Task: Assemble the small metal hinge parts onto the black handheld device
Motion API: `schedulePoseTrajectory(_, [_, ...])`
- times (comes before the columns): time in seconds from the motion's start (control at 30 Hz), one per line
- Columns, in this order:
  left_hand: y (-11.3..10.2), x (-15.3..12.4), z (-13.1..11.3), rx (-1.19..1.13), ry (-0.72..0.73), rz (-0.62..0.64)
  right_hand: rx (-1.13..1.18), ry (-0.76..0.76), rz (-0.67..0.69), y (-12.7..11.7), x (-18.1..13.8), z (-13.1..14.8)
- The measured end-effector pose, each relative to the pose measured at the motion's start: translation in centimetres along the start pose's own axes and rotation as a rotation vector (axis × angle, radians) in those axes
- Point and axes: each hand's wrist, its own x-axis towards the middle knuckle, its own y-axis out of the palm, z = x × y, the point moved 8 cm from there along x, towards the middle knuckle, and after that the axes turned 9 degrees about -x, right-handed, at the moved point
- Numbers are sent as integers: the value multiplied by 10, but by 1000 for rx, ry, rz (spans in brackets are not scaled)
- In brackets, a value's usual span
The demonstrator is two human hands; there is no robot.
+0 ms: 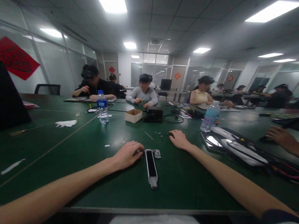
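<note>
A long, narrow black strip with a white edge and a light grey end, an object I cannot identify (151,168), lies on the green table in front of me. Beside its far end sits a small metal bracket with holes (158,154). My left hand (128,154) is closed at the strip's far left corner, fingers curled around something small and metallic that is mostly hidden. Farther forward and to the right, my right hand (180,139) rests on the table with its fingers stretched out. Close to its fingertips lie several tiny parts (160,135), too small to name.
Beyond my hands stand a small open box (133,116) and a black device (153,114) with cables. Water bottles stand at left (102,107) and right (210,116). White-and-black equipment (242,149) lies to the right, near another person's hand (283,139). Several people sit opposite.
</note>
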Motion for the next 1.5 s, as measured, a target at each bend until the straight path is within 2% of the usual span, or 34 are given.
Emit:
schedulePoseTrajectory(0.17, [0, 0, -2, -3, 22, -4, 1, -62, -11, -9, -4, 9])
schedulePoseTrajectory(0.4, [-4, -1, -8, 33, 23, -14, -39, -28, -45, -20, -7, 16])
schedulePoseTrajectory(0.67, [-15, -5, -9, 27, 41, -146, -17, -94, -66, -34, -16, 32])
schedulePoseTrajectory(0.8, [-18, -6, -11, 31, 65, -196, 136, -250, -151, -44, -27, 59])
schedulePoseTrajectory(0.93, [-16, -6, -13, 39, 93, -205, 438, -428, -275, -65, -51, 94])
schedulePoseTrajectory(1.13, [-11, -6, -24, 33, 198, -187, 757, -523, -204, -83, -87, 139])
schedulePoseTrajectory(1.33, [-15, -9, -36, 7, 321, -225, 847, -524, -171, -83, -93, 146])
schedulePoseTrajectory(1.5, [-16, -9, -37, -3, 308, -236, 858, -504, -167, -78, -89, 145])
